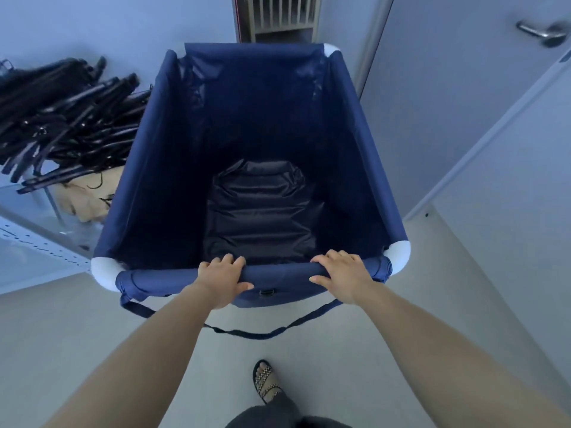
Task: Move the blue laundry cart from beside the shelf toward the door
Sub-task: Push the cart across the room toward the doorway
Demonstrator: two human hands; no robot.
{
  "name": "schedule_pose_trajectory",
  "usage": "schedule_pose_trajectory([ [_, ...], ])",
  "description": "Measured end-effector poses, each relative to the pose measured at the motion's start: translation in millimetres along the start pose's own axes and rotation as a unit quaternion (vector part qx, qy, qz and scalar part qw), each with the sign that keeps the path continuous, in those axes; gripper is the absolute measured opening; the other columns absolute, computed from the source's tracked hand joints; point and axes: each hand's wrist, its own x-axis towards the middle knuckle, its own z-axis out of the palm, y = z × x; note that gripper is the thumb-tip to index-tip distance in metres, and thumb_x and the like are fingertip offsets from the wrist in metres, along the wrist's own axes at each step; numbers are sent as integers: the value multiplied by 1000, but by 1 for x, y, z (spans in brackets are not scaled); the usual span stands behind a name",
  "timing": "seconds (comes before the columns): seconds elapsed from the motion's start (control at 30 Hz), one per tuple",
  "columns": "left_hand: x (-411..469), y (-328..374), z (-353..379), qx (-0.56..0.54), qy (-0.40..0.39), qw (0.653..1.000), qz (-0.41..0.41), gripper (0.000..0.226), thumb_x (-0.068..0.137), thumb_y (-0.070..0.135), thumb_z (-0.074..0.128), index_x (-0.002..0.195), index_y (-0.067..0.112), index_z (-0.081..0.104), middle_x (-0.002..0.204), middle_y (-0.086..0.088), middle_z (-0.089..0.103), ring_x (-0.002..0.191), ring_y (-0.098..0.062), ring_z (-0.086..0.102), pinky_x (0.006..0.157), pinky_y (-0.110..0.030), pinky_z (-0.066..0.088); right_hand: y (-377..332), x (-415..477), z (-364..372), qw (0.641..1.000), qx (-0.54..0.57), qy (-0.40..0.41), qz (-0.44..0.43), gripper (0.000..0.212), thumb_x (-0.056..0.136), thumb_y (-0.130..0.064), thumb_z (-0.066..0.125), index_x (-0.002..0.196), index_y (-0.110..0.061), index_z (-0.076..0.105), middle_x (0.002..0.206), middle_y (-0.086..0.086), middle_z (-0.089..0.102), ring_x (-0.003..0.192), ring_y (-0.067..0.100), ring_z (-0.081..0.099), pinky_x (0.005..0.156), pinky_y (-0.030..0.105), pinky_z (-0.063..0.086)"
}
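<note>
The blue laundry cart stands right in front of me, a deep navy fabric bin with white corner pieces, holding nothing but its dark liner. My left hand grips the near top rail left of centre. My right hand grips the same rail near the right corner. The shelf is a pale metal rack touching the cart's left side. The door is grey-white, ahead on the right, its metal handle at the top right.
A heap of black clothes hangers lies on the shelf. A slatted wooden frame leans on the wall beyond the cart. A loose blue strap hangs under the rail. My sandalled foot is on the pale floor.
</note>
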Motion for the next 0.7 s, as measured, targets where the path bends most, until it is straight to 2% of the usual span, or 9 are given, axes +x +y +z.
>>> schedule_pose_trajectory([
  [0.2,7,16,-9,-23,12,999,-25,49,93,53,38,130,20,35,126,-5,47,113,-28,48,96,-40,36,17,18,-12,1000,9,5,-22,42,91,-54,41,127,-32,43,118,-3,50,111,21,43,106,37,24],
  [0.37,16,25,-13,-36,20,998,-56,51,93,54,38,132,22,34,128,-4,46,114,-27,47,97,-38,35,33,39,-29,999,3,-19,-48,44,89,-58,42,123,-31,45,117,-4,51,110,20,44,102,36,25],
  [0.57,30,40,-12,-29,32,994,-103,47,93,53,38,129,21,37,126,-1,47,114,-24,48,94,-36,35,55,59,-40,995,3,5,-98,45,90,-57,43,125,-29,48,115,-3,54,108,20,46,102,35,27],
  [0.7,31,59,-13,-22,19,989,-147,47,94,51,39,129,20,37,126,0,47,114,-23,48,97,-35,35,72,71,-51,989,2,-46,-143,45,90,-55,43,126,-27,47,120,-2,53,112,20,46,100,35,29],
])
